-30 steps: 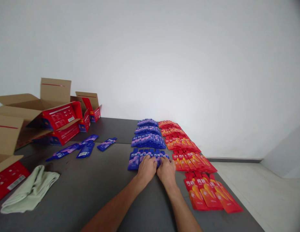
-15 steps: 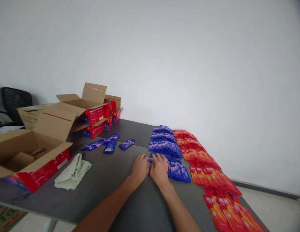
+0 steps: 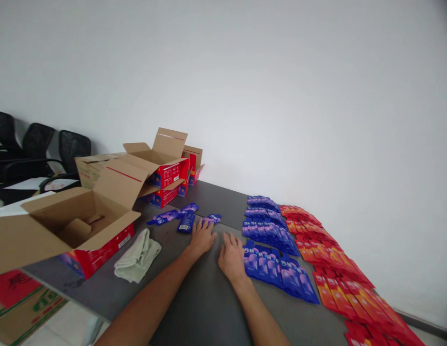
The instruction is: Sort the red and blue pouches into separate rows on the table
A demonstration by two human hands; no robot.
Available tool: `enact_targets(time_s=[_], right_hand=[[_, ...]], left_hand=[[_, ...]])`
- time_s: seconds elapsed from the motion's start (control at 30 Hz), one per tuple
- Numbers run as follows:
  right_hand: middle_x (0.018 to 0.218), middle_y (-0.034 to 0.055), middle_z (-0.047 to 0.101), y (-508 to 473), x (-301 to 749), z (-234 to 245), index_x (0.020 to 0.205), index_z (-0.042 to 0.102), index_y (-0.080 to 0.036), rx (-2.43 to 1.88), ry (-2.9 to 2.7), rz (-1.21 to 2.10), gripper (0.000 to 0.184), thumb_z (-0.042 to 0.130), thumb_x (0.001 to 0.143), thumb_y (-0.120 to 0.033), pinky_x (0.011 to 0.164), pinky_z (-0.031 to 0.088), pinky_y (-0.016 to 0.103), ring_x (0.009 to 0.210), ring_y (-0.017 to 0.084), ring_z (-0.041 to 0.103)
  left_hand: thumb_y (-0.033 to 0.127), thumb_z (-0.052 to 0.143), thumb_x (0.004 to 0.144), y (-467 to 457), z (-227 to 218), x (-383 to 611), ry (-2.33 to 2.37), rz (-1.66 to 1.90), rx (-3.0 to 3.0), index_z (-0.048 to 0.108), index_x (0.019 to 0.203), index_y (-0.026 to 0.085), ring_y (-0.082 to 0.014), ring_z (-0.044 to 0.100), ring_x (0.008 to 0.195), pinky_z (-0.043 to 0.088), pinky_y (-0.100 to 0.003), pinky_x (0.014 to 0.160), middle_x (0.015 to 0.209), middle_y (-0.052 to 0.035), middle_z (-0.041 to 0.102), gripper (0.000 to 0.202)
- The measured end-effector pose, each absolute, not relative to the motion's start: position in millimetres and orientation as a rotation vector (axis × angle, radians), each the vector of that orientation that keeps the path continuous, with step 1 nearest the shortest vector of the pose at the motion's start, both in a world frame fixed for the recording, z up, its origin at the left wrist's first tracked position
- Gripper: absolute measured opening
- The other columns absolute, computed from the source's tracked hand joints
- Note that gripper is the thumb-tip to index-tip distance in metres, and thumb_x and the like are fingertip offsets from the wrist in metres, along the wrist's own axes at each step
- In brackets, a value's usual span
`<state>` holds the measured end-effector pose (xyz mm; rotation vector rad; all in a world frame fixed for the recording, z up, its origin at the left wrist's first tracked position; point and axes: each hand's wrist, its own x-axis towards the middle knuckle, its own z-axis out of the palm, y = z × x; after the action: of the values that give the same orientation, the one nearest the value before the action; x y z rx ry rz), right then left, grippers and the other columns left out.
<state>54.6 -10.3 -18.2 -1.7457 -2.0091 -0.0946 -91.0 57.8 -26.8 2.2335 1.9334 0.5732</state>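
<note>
My left hand (image 3: 201,237) lies flat and open on the dark table (image 3: 209,307), fingertips close to a loose blue pouch (image 3: 212,218). My right hand (image 3: 231,257) rests open beside it, its fingers at the left edge of the nearest row of blue pouches (image 3: 277,271). More rows of blue pouches (image 3: 266,226) run toward the wall. Rows of red pouches (image 3: 327,259) lie to their right. Two more loose blue pouches (image 3: 175,218) lie left of my left hand.
An open cardboard box with red sides (image 3: 70,226) stands at the left table edge. More open red boxes (image 3: 165,173) are stacked at the back. A folded pale green cloth (image 3: 137,254) lies beside the near box. Black chairs (image 3: 39,149) stand far left.
The view has swung left. My left hand has moved off the blue pouch row toward the loose blue pouches; my right hand has stayed at the row's left edge.
</note>
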Motion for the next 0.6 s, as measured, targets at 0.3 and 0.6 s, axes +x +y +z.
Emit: enact_targets(time_s=[0.3, 0.6], right_hand=[[0.136, 0.0124, 0.052, -7.5, 67.3, -37.0, 0.130, 0.057, -0.016, -1.754, -2.007, -0.042, 0.045, 0.043, 0.087, -0.016, 0.101, 0.033, 0.035, 0.122, 0.026, 0.047], [0.120, 0.0125, 0.063, -14.5, 70.3, -39.7, 0.118, 0.064, -0.014, -1.697, -1.993, 0.081, 0.038, 0.044, 0.085, -0.015, 0.100, 0.034, 0.034, 0.114, 0.027, 0.051]], left_hand=[[0.035, 0.037, 0.093, 29.3, -17.1, -76.0, 1.903, 0.623, 2.287, 0.071, 0.103, 0.024, -0.0293, 0.051, 0.114, 0.030, -0.048, 0.099, 0.120, -0.0111, 0.064, 0.038], [0.038, 0.054, 0.086, 28.3, -8.5, -70.1, 2.026, 0.657, 2.082, 0.068, 0.100, 0.013, -0.0275, 0.057, 0.107, 0.037, -0.036, 0.095, 0.108, -0.0174, 0.067, 0.032]])
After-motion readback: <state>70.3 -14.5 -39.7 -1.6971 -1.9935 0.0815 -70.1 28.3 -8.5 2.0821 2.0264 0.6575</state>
